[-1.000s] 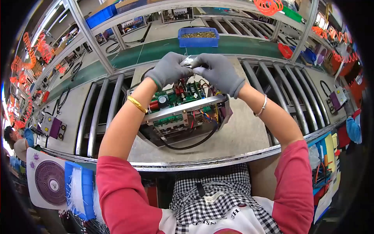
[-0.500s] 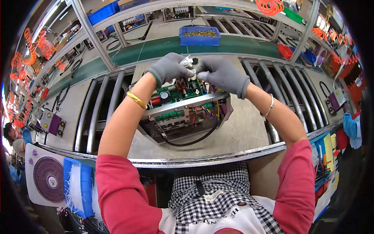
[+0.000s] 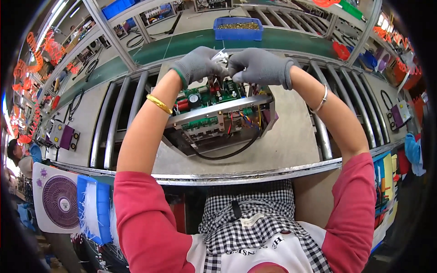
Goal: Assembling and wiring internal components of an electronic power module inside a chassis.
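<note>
Beyond the bench runs a green conveyor belt, with a blue bin of small brass-coloured parts standing on it. Nearer, metal rollers flank a grey work board on both sides. On this board sits an open electronic unit, directly below and in front of the person's hands; a green circuit board shows inside its metal frame, and a thick black cable loops out along the near side. Both hands wear grey gloves and meet closely above the far part of the unit. The left hand has its fingers pinched around a small white piece, which sticks up past the fingertips. The right hand is just beside it with fingers curled inward; whether it grips anything, or touches the other glove, I cannot tell. At lower left, a white fan with a purple grille stands beside a blue tray of thin white strips.
</note>
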The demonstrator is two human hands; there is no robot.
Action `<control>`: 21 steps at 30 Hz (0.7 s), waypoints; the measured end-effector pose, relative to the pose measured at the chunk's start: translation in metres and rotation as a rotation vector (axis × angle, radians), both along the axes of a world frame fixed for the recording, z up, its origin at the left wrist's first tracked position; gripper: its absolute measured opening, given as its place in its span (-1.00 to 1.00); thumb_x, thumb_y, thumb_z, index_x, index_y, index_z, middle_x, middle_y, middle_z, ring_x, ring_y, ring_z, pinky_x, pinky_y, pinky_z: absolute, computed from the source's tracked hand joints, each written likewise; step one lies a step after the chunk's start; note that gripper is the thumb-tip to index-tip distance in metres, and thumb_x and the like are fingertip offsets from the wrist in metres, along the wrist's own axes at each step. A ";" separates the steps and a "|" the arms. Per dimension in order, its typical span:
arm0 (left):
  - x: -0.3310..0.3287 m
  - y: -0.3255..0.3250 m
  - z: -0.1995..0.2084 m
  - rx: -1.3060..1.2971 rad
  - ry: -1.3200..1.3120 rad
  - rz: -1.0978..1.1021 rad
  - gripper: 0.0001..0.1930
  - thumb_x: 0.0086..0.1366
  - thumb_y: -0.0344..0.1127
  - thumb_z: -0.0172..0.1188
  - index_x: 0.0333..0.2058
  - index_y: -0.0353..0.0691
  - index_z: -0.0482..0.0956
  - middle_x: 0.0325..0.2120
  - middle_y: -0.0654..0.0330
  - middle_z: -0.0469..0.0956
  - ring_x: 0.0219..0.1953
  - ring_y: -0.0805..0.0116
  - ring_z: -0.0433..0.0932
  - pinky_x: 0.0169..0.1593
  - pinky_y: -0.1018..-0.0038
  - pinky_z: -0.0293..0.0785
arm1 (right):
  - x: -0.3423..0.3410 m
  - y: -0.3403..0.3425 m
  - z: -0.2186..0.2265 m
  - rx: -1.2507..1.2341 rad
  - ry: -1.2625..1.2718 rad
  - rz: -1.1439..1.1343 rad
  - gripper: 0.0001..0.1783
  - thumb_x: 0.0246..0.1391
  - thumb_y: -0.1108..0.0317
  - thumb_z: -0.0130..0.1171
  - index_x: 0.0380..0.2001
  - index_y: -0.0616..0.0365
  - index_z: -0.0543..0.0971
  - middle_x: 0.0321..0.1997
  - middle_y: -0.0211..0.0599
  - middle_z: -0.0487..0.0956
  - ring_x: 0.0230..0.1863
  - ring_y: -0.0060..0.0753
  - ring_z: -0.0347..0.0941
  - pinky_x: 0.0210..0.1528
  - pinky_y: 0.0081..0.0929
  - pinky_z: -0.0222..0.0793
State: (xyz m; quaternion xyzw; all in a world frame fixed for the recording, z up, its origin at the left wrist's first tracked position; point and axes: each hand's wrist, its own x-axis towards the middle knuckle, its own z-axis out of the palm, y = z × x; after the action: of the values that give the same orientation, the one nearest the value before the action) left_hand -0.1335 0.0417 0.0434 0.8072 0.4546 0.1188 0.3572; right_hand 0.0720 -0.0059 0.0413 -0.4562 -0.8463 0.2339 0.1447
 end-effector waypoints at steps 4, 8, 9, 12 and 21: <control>0.001 0.000 -0.002 0.012 -0.029 -0.012 -0.77 0.03 -0.22 0.29 -0.33 -0.16 0.62 -0.59 0.38 0.52 -0.58 0.64 0.44 -0.59 0.62 0.29 | -0.002 -0.021 -0.011 0.103 0.143 0.016 -0.79 0.08 0.28 0.20 -0.27 0.16 0.61 -0.34 -0.21 0.62 -0.29 -0.35 0.51 -0.17 -0.40 0.40; -0.010 -0.007 0.000 0.064 -0.048 0.008 -0.73 0.15 -0.17 0.27 -0.21 -0.15 0.65 -0.57 0.40 0.52 -0.62 0.66 0.36 -0.62 0.67 0.25 | -0.015 -0.091 -0.032 0.306 0.627 -0.097 -0.78 0.14 0.18 0.22 -0.25 0.08 0.62 -0.41 -0.28 0.63 -0.40 -0.29 0.55 -0.26 -0.38 0.46; -0.016 -0.008 0.001 0.183 -0.207 0.065 -0.71 0.19 -0.17 0.25 -0.14 -0.13 0.64 -0.55 0.41 0.54 -0.63 0.67 0.34 -0.62 0.68 0.25 | -0.019 -0.107 -0.046 0.329 0.546 -0.031 -0.75 0.14 0.13 0.22 -0.23 0.05 0.62 -0.41 -0.27 0.63 -0.40 -0.23 0.57 -0.28 -0.34 0.47; -0.009 -0.032 0.026 0.584 -0.376 0.117 -0.67 0.28 -0.20 0.21 0.01 -0.11 0.61 -0.44 0.39 0.61 -0.53 0.66 0.41 -0.46 0.67 0.37 | -0.028 -0.145 -0.096 0.280 0.182 -0.097 -0.66 0.15 0.01 0.20 -0.15 -0.01 0.60 -0.41 -0.21 0.63 -0.36 -0.12 0.59 -0.31 -0.25 0.48; -0.009 -0.152 -0.045 0.794 -0.144 0.207 -0.52 0.12 -0.29 0.38 0.04 -0.19 0.53 -0.16 0.11 0.62 -0.16 0.27 0.63 -0.11 0.43 0.54 | -0.055 -0.123 -0.146 0.333 0.269 -0.249 -0.71 0.22 0.03 0.11 -0.30 0.02 0.56 -0.45 -0.18 0.60 -0.38 -0.03 0.56 -0.38 -0.14 0.42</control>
State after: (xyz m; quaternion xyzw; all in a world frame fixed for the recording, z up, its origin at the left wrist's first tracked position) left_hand -0.1429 -0.1105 -0.0020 0.8218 0.4262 0.3766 0.0353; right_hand 0.0174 -0.1289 -0.1046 -0.4916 -0.7837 0.1303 0.3567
